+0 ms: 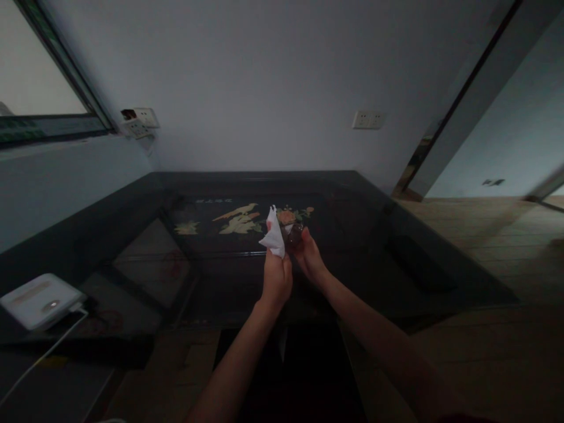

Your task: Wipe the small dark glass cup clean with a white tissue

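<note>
Near the middle of the view, my left hand (278, 275) is closed on a white tissue (275, 235), whose torn upper end sticks up above the fingers. Just right of it, my right hand (311, 255) grips a small, clear, rounded glass-like object (294, 235). The tissue is right beside this object; in the dim light I cannot tell whether they touch. Both hands are above a dark glossy table (352, 202) decorated with a bird and flowers.
A white box-shaped device (42, 301) with a white cable (44, 355) sits at the table's left edge. A dark flat object (418, 263) lies on the right side. Wall sockets (369, 120) are on the wall behind, and a window (44, 64) is at upper left.
</note>
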The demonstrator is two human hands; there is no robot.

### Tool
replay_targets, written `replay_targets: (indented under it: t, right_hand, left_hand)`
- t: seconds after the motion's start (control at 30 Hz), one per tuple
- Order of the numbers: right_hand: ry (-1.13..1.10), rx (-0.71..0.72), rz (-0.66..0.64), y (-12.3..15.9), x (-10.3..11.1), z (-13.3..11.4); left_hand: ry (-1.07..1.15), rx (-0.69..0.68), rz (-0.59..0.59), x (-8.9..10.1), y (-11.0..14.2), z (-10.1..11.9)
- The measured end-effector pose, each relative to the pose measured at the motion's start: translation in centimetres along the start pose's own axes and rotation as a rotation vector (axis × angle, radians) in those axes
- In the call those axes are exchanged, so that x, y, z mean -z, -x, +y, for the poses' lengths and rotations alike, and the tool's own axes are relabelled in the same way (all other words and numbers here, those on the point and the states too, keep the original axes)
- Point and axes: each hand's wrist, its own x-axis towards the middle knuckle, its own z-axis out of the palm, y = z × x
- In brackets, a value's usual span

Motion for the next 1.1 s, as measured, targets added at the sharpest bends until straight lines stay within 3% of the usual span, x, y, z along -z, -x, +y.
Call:
replay_targets:
  t: [0.3,0.47,0.67,0.77,0.93,1.1]
  right_hand:
    - [-0.165,-0.140,-0.002,-0.81,0.86,0.25]
    - [-0.158,-0.145,0.003,-0.97,0.75,0.21]
    - [-0.158,-0.171,0.130,-0.61,0.88,0.67]
    - [-0.141,-0.233,0.082,-0.48,0.77,0.70]
    - [-0.108,-0.133,0.000,-0.30,0.17,0.46]
    - [-0.065,-0.187,-0.023,-0.22,0.35,-0.07]
  left_hand:
    - [0.015,0.014,-0.077,-0.39,0.34,-0.31]
    - [-0.092,-0.133,-0.138,-0.33,0.46,0.16]
    - [-0.324,-0.299,-0.184,-0.34,0.56,0.61]
    - [-0.324,-0.276,-0.169,-0.19,0.42,0.66]
    - [-0.134,-0.171,-0.060,0.27,-0.12,0.43]
    - [-0.005,-0.019,-0.014,0.19,-0.19,0.03]
